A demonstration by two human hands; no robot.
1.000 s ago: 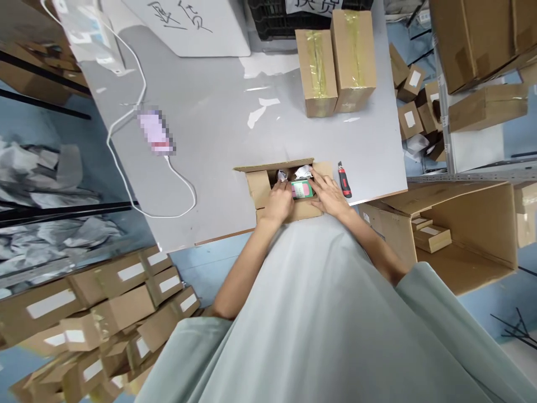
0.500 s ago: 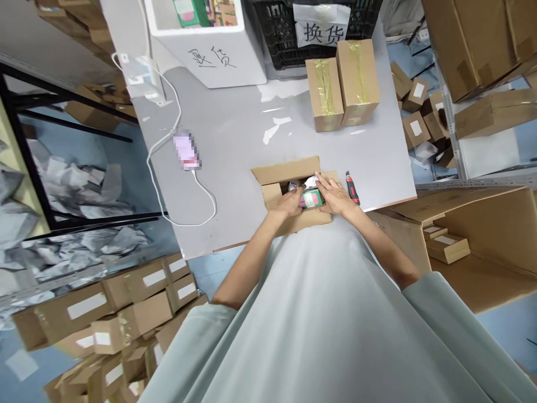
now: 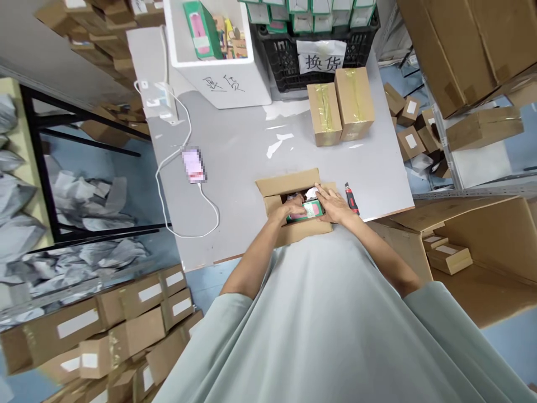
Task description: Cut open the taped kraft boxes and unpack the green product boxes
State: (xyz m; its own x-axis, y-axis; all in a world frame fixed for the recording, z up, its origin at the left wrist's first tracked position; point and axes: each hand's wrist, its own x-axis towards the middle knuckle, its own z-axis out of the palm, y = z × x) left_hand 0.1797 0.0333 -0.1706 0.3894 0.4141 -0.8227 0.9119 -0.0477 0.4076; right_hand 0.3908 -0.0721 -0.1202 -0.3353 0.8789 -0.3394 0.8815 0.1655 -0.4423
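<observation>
Left hand (image 3: 289, 209) bent at the fingers, right hand (image 3: 331, 205) flatter, fingers extended, both forearms reaching forward.

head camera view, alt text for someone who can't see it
Two hands, left and right, reach into an open cardboard box around a green and pink package. A red and black cutter lies beside them on a grey table.

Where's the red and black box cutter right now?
In the head view, the cutter lies on the table, just right of the open carton and the right hand.
</observation>
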